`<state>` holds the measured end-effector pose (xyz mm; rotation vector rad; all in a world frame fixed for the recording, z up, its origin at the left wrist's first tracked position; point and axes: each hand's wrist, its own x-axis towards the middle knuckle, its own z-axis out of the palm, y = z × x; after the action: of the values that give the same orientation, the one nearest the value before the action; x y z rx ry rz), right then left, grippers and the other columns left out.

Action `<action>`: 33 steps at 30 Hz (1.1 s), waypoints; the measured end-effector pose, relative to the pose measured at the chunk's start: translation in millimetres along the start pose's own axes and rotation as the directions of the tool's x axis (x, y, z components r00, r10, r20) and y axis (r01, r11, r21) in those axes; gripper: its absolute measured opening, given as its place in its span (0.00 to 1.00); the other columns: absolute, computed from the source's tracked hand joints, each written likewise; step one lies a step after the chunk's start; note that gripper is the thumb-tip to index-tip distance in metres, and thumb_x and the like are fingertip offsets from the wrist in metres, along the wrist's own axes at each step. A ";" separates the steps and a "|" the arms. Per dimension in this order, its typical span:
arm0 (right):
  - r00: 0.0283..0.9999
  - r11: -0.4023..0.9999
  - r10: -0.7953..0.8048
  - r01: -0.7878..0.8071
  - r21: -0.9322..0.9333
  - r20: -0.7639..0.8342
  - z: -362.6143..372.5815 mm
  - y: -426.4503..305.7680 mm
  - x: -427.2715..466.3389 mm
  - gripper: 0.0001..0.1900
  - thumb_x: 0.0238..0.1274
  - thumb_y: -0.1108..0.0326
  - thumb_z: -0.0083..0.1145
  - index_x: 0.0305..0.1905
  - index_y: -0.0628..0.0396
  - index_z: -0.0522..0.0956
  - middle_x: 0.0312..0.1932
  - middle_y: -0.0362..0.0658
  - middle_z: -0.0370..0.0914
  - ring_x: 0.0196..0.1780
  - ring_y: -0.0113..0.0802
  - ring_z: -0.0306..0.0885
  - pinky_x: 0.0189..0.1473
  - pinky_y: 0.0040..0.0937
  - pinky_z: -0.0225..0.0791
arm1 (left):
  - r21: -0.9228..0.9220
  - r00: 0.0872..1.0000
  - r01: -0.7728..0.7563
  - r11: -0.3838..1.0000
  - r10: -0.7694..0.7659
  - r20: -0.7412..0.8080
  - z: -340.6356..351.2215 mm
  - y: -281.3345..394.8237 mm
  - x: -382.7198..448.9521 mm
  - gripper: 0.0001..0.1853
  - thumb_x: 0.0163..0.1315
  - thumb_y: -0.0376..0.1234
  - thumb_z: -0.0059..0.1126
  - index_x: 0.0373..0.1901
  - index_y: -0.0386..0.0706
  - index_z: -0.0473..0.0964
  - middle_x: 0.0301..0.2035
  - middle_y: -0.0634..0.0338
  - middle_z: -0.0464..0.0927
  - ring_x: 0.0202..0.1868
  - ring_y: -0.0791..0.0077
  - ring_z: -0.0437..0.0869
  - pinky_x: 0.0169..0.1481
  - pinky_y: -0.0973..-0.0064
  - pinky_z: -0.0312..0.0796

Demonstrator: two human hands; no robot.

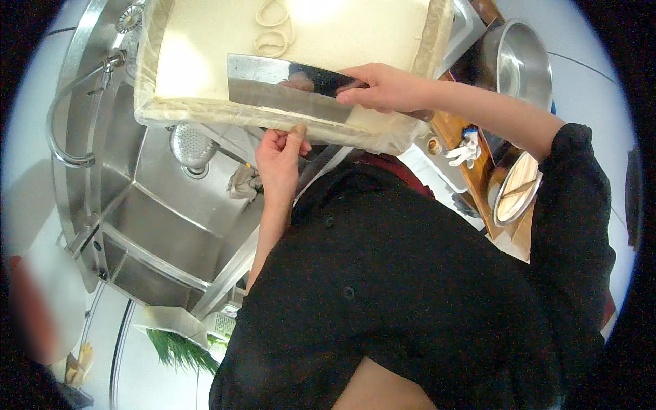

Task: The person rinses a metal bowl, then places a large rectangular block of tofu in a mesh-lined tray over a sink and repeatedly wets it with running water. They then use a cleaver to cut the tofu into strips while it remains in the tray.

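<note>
A broad pale-cream slab [353,36], which looks like tofu, lies in a rectangular tray lined with thin whitish cloth [205,111]. My right hand [389,88] holds a wide-bladed steel cleaver [287,84] by the handle end. Its blade lies along the slab's near side, just inside the cloth-covered rim, and reflects my fingers. At that near rim, my left hand [281,148] pinches the cloth edge between thumb and curled fingers. Curled ring-shaped marks or strips [271,43] show on the slab beyond the blade.
A stainless-steel sink [169,205] with a faucet [72,159] and perforated ladle [192,146] is at left. A crumpled rag [243,182] hangs by it. On the right are a metal basin [528,64], a white glove [466,148] and a round wooden lid [517,192]. Green stalks [179,351] lie lower left.
</note>
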<state>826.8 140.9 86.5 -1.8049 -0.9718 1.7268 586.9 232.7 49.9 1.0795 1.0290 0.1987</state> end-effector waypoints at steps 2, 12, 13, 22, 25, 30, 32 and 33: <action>0.998 0.997 0.065 -0.067 -0.047 -0.024 2.4 -7.5 -3.1 0.21 0.68 0.52 0.55 0.56 0.55 0.76 0.29 0.46 0.81 0.25 0.33 0.77 0.27 0.33 0.71 | 0.005 1.000 0.002 1.000 -0.002 0.004 -0.6 1.2 -0.6 0.12 0.66 0.35 0.63 0.37 0.34 0.76 0.23 0.62 0.79 0.25 0.82 0.77 0.32 0.83 0.68; 0.979 0.981 -0.115 0.085 -0.174 -0.170 22.5 4.4 0.2 0.27 0.68 0.55 0.57 0.64 0.62 0.70 0.47 0.50 0.83 0.38 0.29 0.77 0.41 0.30 0.72 | -0.009 1.000 0.000 1.000 0.000 0.016 -0.8 -1.4 0.1 0.10 0.66 0.34 0.63 0.37 0.35 0.76 0.25 0.61 0.79 0.26 0.82 0.78 0.32 0.83 0.69; 0.977 0.976 -0.136 0.103 -0.193 -0.167 24.1 5.3 2.9 0.28 0.68 0.54 0.58 0.64 0.61 0.70 0.44 0.48 0.84 0.36 0.28 0.76 0.38 0.29 0.71 | -0.028 1.000 -0.004 1.000 0.004 0.019 0.1 0.4 -0.1 0.10 0.66 0.34 0.62 0.36 0.35 0.76 0.25 0.61 0.79 0.26 0.82 0.78 0.32 0.83 0.69; 0.982 0.972 0.172 -0.183 0.149 0.084 1.3 -11.6 2.9 0.18 0.64 0.49 0.61 0.47 0.52 0.77 0.19 0.31 0.62 0.20 0.18 0.59 0.19 0.23 0.56 | 0.009 1.000 -0.017 1.000 0.017 0.019 -0.3 -0.6 -0.6 0.09 0.67 0.33 0.61 0.36 0.35 0.76 0.26 0.60 0.80 0.27 0.81 0.79 0.34 0.83 0.70; 0.957 0.942 0.197 -0.245 0.230 0.215 -10.7 -5.8 12.7 0.18 0.67 0.52 0.59 0.50 0.53 0.72 0.18 0.28 0.57 0.19 0.14 0.52 0.17 0.18 0.46 | 0.019 0.998 -0.025 1.000 0.024 0.058 -3.3 -4.4 1.1 0.11 0.68 0.36 0.60 0.37 0.35 0.76 0.27 0.59 0.81 0.29 0.80 0.80 0.36 0.81 0.71; 0.883 0.802 0.130 -0.361 0.475 0.451 -15.7 8.2 21.0 0.13 0.70 0.52 0.57 0.37 0.46 0.68 0.17 0.26 0.55 0.15 0.12 0.49 0.13 0.14 0.45 | 0.020 0.983 -0.095 0.995 0.090 0.161 -29.0 -8.7 -5.5 0.25 0.75 0.48 0.44 0.38 0.33 0.76 0.27 0.57 0.81 0.31 0.75 0.81 0.41 0.76 0.73; 0.847 0.731 0.033 -0.382 0.565 0.530 -11.9 11.1 20.5 0.14 0.71 0.52 0.55 0.34 0.45 0.66 0.16 0.26 0.54 0.14 0.11 0.49 0.12 0.13 0.43 | 0.041 0.996 -0.076 0.996 0.073 0.057 -39.2 -9.8 -10.2 0.26 0.75 0.50 0.43 0.37 0.33 0.77 0.27 0.57 0.81 0.31 0.74 0.81 0.40 0.76 0.73; 0.857 0.737 0.023 -0.363 0.570 0.515 -9.1 9.2 21.4 0.14 0.71 0.52 0.55 0.34 0.45 0.66 0.16 0.26 0.54 0.14 0.11 0.49 0.12 0.14 0.44 | 0.050 0.998 -0.066 0.997 0.066 0.001 -41.6 -8.9 -12.9 0.27 0.75 0.50 0.42 0.37 0.33 0.77 0.27 0.57 0.81 0.31 0.74 0.81 0.40 0.75 0.73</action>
<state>836.6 152.3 66.6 -1.0588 -0.2310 2.3377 544.8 247.0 47.1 1.1594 1.0042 0.2276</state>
